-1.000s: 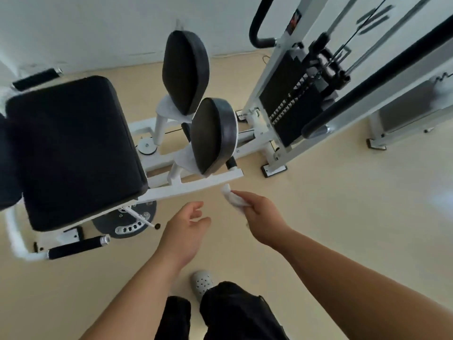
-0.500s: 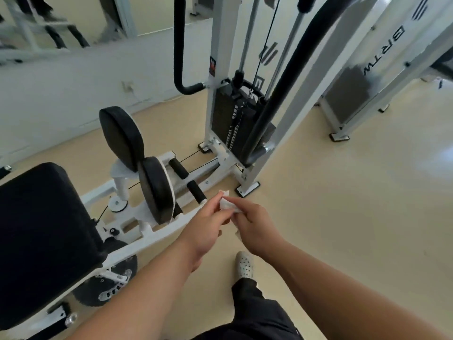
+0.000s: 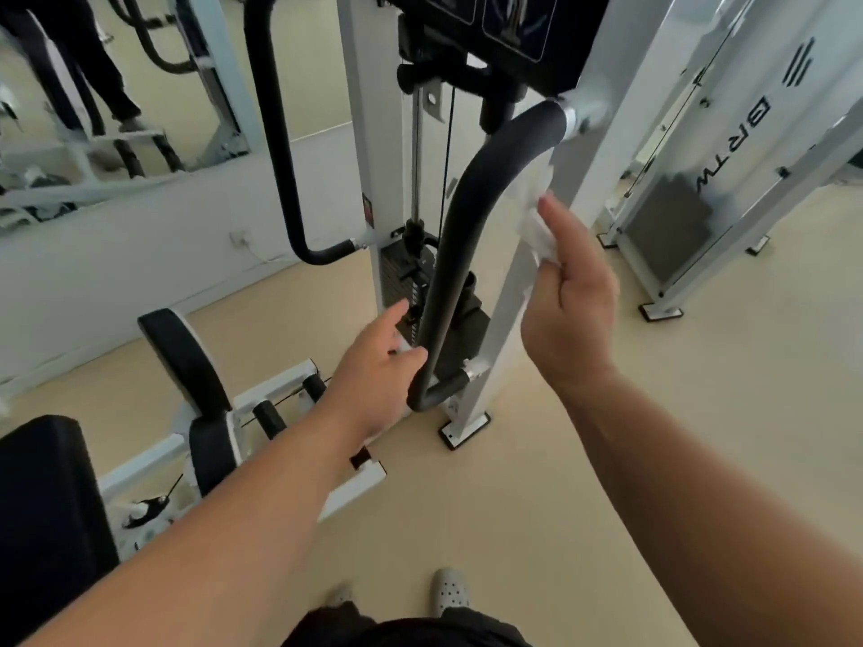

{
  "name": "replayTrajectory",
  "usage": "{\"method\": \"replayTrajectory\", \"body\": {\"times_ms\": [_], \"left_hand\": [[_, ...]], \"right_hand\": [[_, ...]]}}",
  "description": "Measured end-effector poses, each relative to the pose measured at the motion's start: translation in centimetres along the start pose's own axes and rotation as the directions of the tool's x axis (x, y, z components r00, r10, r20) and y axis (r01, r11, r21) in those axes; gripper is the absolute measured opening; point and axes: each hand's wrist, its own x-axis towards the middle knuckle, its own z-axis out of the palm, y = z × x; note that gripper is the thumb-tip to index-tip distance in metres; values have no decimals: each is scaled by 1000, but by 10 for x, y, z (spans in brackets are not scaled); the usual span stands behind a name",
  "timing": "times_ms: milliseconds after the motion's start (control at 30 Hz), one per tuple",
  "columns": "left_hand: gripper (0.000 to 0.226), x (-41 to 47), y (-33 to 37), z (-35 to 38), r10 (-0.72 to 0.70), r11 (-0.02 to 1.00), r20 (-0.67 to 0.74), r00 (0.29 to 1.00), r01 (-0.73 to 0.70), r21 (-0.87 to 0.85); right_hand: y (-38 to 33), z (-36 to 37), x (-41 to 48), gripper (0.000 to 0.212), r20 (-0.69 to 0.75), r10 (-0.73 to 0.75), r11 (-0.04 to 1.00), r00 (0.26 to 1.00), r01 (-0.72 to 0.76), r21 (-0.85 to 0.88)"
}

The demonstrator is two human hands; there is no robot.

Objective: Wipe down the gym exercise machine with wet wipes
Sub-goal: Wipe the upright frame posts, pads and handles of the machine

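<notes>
The right hand (image 3: 569,310) holds a white wet wipe (image 3: 537,233). Some fingers curl around it and one finger points up. The wipe is pressed on the near edge of a slanted white post (image 3: 502,319) of the gym machine. Just left of the post is a curved black bar (image 3: 469,235). The gap between bar and post is thin.

The left hand (image 3: 373,366) is lower down. Its fingers are spread out and it holds nothing. Its thumb is right at the left edge of the black bar, near the bottom bend.

Behind the bar, farther away, sits the dark weight stack (image 3: 401,282). On the near left are a black seat (image 3: 46,506) and black pads (image 3: 187,361).

To the right of the post, the tan floor (image 3: 677,459) has lots of open room. Far on the right stands another white machine (image 3: 700,203). A mirror (image 3: 116,109) is on the far left wall.
</notes>
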Motion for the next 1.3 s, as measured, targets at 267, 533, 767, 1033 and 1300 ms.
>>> {"method": "replayTrajectory", "body": {"times_ms": [267, 533, 767, 1033, 1300], "left_hand": [[64, 73, 50, -7, 283, 958, 234, 930, -262, -117], [96, 87, 44, -9, 430, 890, 423, 797, -453, -52], [107, 97, 40, -17, 390, 879, 465, 795, -472, 71], [95, 96, 39, -11, 321, 887, 458, 829, -433, 163], [77, 83, 56, -9, 326, 932, 299, 897, -358, 56]], "right_hand": [[-2, 22, 76, 67, 188, -344, 832, 920, 391, -393], [-19, 48, 51, 100, 267, -311, 684, 912, 410, -603], [-19, 21, 97, 101, 414, -398, 547, 819, 574, -609], [-13, 40, 70, 96, 300, -391, 664, 870, 493, -562], [16, 1, 112, 77, 505, -618, 451, 603, 798, -400]]}}
